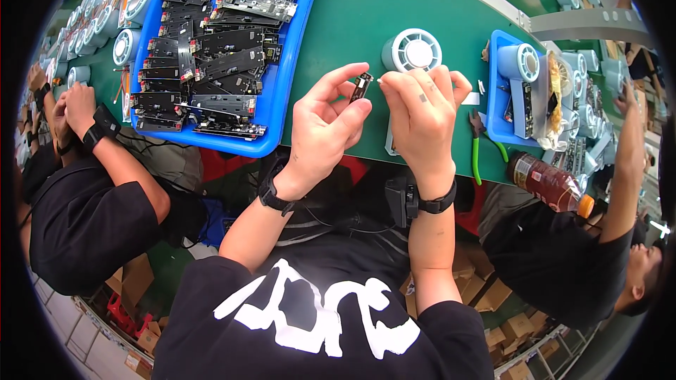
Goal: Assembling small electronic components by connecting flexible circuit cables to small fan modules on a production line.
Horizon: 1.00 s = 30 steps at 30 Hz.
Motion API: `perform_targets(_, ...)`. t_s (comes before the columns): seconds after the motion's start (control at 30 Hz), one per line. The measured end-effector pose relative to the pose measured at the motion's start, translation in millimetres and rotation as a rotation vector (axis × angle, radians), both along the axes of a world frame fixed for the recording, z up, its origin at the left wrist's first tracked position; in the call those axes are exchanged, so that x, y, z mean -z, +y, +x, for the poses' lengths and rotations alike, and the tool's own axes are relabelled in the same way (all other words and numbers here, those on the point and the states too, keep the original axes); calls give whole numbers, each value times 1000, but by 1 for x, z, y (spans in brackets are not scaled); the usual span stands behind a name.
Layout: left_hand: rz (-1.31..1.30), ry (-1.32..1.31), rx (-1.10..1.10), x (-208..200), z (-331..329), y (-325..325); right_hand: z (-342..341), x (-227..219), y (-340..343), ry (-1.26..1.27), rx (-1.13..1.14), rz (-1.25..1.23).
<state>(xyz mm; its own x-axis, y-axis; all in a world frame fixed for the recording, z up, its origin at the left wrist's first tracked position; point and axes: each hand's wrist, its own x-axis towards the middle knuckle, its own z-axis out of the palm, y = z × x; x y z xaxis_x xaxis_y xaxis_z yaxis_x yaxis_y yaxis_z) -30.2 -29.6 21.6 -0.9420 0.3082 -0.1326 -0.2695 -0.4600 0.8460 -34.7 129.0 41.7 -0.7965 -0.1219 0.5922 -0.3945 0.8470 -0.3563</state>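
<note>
Black module [361, 87], head view: pinched between left hand's [317, 123] thumb and fingers, at two o'clock of its palm. Right hand [426, 109], at the module's four o'clock, grips narrowly; small white piece [380, 81] at its fingertips, apart from the module. Round fan [412, 50] stands at two o'clock.

place: from my remote feed, i read this as an assembly workshop
workbench [345, 7]: green, with a person [98, 218] on either side
blue tray [287, 63]: heaped with matching black parts [229, 42]
round housings [139, 3]: light blue, i see many alike
pliers [476, 158]: green-handled, lying at the bench edge
cardboard boxes [519, 327]: i spot several low down
</note>
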Motion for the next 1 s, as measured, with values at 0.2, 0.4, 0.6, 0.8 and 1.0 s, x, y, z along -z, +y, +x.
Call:
perform_targets(0.2,14,-18,30,-2,0,-1,0,1,-1,19,-2,7)
perform_targets(0.4,-28,-25,28,-2,0,-1,0,2,1,8,9,10)
perform_targets(0.6,-69,-27,24,-4,-1,1,0,4,4,46,-16,46)
perform_targets(0.8,-152,58,48,-2,-4,0,-5,-2,9,32,-50,63)
perform_targets(1.0,-177,121,102,-5,-6,-5,-14,-12,21,26,-200,3)
